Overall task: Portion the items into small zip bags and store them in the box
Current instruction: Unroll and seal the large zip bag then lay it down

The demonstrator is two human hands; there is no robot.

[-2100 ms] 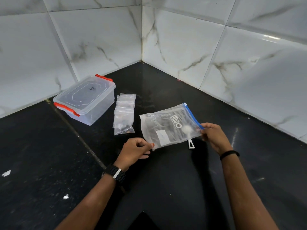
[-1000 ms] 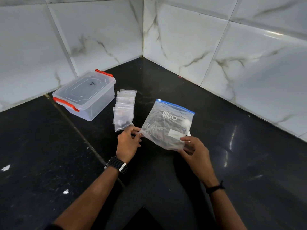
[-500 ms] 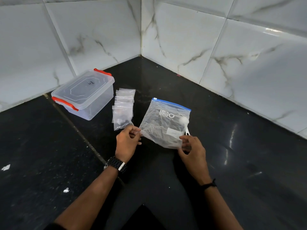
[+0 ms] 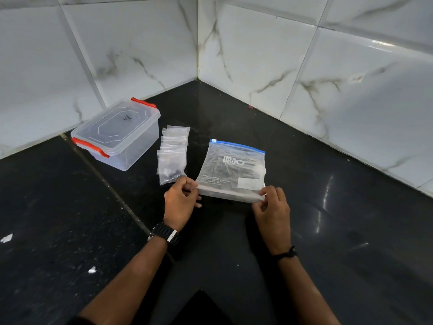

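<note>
hands (image 4: pixel 228 205) pinch large zip bag's (image 4: pixel 232 170) near edge, bare countertop (image 4: pixel 328 231) rightward.

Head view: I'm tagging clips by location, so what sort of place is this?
Probably a home kitchen counter corner: a polished black stone surface, white marble-look wall tiles, and a clear plastic storage box.

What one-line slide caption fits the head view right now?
Both hands, left and right, hold the large slider zip bag by its bottom corners beside small zip bags and closed storage box.
</note>
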